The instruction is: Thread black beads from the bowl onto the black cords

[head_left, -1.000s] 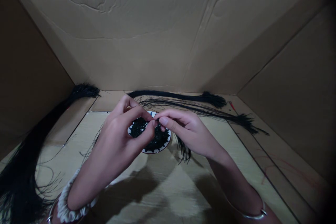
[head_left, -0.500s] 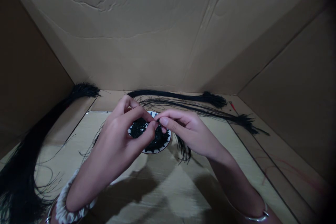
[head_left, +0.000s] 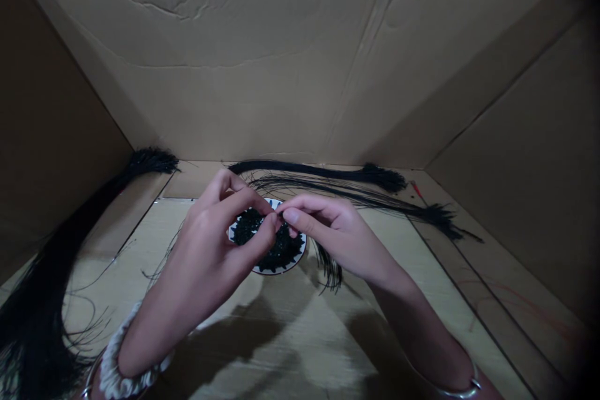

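Left hand (head_left: 218, 228) and right hand (head_left: 337, 237) pinch a tiny dark piece (head_left: 280, 215) between fingertips above a round, white-rimmed plate (head_left: 273, 204) of glossy black bits (head_left: 276, 256); wispy strands (head_left: 51, 281) edge the bench (head_left: 323, 350), cardboard walls (head_left: 262, 87) well apart from both.

bits (head_left: 281, 256) lie in a plate (head_left: 303, 246) on the tabletop (head_left: 323, 325); two bundles (head_left: 323, 172) lie behind it, a third bundle (head_left: 51, 287) left, strand ends (head_left: 330, 270) right.
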